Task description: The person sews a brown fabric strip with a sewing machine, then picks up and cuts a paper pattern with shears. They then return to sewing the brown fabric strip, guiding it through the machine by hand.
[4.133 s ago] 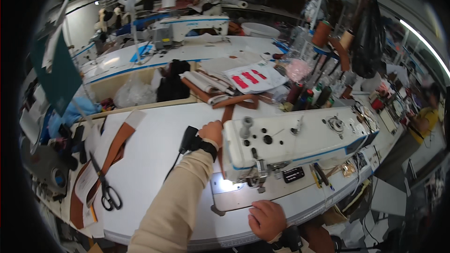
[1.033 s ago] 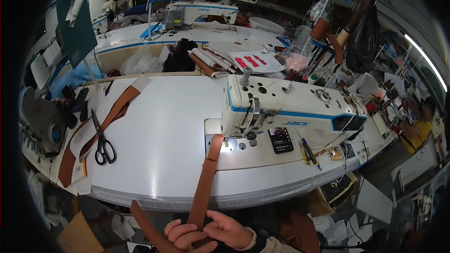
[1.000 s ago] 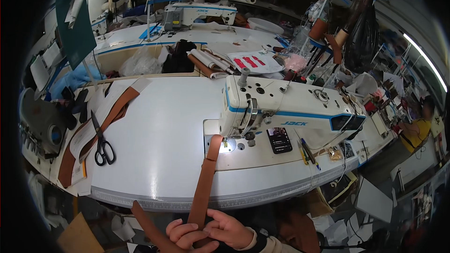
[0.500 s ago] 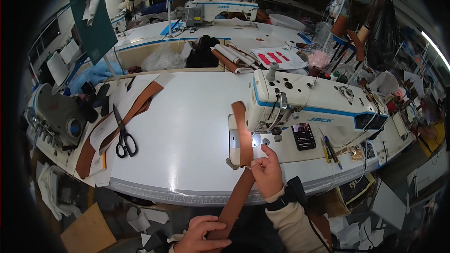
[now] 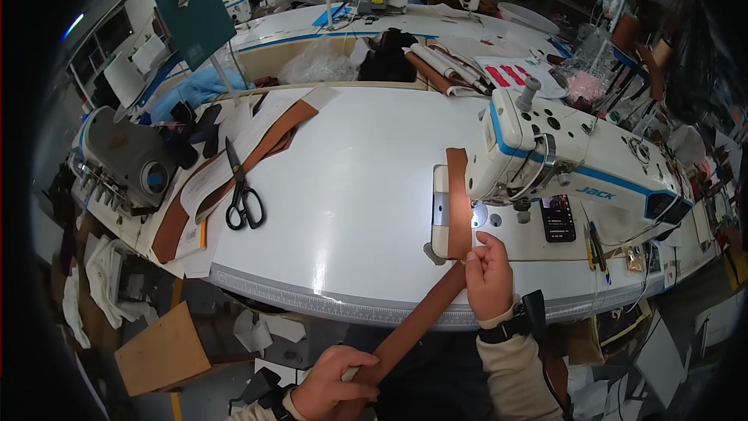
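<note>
A brown leather-like strip (image 5: 458,210) lies on the sewing machine's bed, along the left of the lit needle area. My right hand (image 5: 489,277) pinches its near end, where it meets a second brown strip (image 5: 417,316). That strip slants down over the table's front edge to my left hand (image 5: 335,380). The left fingers are closed around its lower part, below table level. The white and blue sewing machine (image 5: 576,160) stands over the right hand's far side; where the needle meets the material cannot be made out.
Black scissors (image 5: 243,199) lie at the left on brown pieces and paper patterns (image 5: 195,199). A phone (image 5: 558,218) and pens (image 5: 598,248) rest right of the needle. A grey machine (image 5: 128,160) stands far left. A ruler strip (image 5: 312,296) edges the table front.
The whole view has shifted, so the table appears farther right and higher. My left hand has swung the lower strip leftward, making it slant more. The right hand keeps its pinch.
</note>
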`<state>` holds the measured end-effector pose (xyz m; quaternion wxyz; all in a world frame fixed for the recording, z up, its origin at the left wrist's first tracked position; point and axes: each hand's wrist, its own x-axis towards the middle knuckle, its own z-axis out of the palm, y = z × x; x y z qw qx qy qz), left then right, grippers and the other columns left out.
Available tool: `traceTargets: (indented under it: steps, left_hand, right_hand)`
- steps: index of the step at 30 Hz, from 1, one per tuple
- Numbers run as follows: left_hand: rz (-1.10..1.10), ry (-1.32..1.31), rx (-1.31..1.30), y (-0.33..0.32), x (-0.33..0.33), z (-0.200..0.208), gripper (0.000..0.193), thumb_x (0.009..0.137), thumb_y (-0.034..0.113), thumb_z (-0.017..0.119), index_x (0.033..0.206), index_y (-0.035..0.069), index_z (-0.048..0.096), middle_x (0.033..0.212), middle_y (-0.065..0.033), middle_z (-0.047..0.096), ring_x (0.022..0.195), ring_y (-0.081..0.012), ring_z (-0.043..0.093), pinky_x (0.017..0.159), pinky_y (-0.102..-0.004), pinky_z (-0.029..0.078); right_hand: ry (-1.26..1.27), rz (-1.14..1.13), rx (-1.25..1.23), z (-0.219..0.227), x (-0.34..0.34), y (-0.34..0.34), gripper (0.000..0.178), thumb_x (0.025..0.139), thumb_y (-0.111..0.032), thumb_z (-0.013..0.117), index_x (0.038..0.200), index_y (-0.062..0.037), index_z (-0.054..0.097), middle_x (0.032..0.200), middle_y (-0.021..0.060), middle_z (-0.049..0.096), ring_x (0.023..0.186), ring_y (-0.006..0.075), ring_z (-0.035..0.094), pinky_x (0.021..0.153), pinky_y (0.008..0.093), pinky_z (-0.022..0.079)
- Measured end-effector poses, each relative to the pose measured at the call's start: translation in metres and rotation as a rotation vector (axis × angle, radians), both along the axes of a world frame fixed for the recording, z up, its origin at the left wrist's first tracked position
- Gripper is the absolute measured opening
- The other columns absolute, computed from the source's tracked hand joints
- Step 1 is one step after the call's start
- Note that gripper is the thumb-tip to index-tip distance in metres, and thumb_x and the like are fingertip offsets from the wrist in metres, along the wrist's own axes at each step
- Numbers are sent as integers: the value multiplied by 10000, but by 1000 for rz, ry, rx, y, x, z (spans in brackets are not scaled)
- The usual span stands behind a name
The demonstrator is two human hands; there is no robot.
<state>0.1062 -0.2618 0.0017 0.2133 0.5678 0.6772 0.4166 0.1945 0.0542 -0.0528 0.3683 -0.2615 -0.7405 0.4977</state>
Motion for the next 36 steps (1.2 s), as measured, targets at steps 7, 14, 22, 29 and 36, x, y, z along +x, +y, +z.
traceTargets:
  steps: [7, 14, 22, 29, 36]
  left_hand:
    - [-656, -846, -143, 13, -59, 35, 310, 1027, 125, 623, 1297, -27, 635, 1470, -232, 550, 1374, -379, 530, 1102, -457, 436]
    - [249, 91, 673, 182, -196, 119, 638, 984, 189, 688, 1537, 9, 426, 1665, -223, 284, 1544, -280, 280, 1196, -379, 298]
    - [385, -2, 260, 170, -152, 13, 377, 956, 137, 713, 1319, 48, 665, 1344, -118, 664, 1294, -234, 588, 1124, -366, 428]
    - [600, -17, 270, 62, -148, -14, 170, 925, 37, 660, 1085, -6, 698, 1145, -135, 716, 1096, -256, 673, 964, -343, 521]
    - [1312, 572, -78, -58, -278, -7, 414, 785, 211, 781, 1146, 31, 688, 1151, -204, 658, 1088, -413, 608, 947, -487, 493]
  right_hand:
    - [31, 69, -177, 4, 6, -11, 356, 1025, -47, 591, 1347, 71, 497, 1009, 91, 668, 844, 122, 660, 753, 248, 534]
    - [74, -15, 20, 1, 20, -28, 255, 960, -53, 657, 1195, 41, 627, 1003, 125, 703, 836, 172, 688, 738, 301, 564]
    - [-88, 11, 462, 9, 25, -31, 192, 844, -41, 687, 1031, -6, 664, 899, 192, 679, 784, 377, 673, 684, 444, 548]
    - [-185, 107, 536, 9, 31, -30, 225, 883, -67, 663, 1093, 16, 678, 1040, 208, 672, 939, 389, 652, 828, 452, 533]
    - [-125, 132, 625, 15, 26, -30, 194, 917, -53, 629, 1086, 34, 669, 1013, 243, 671, 936, 443, 639, 839, 476, 529]
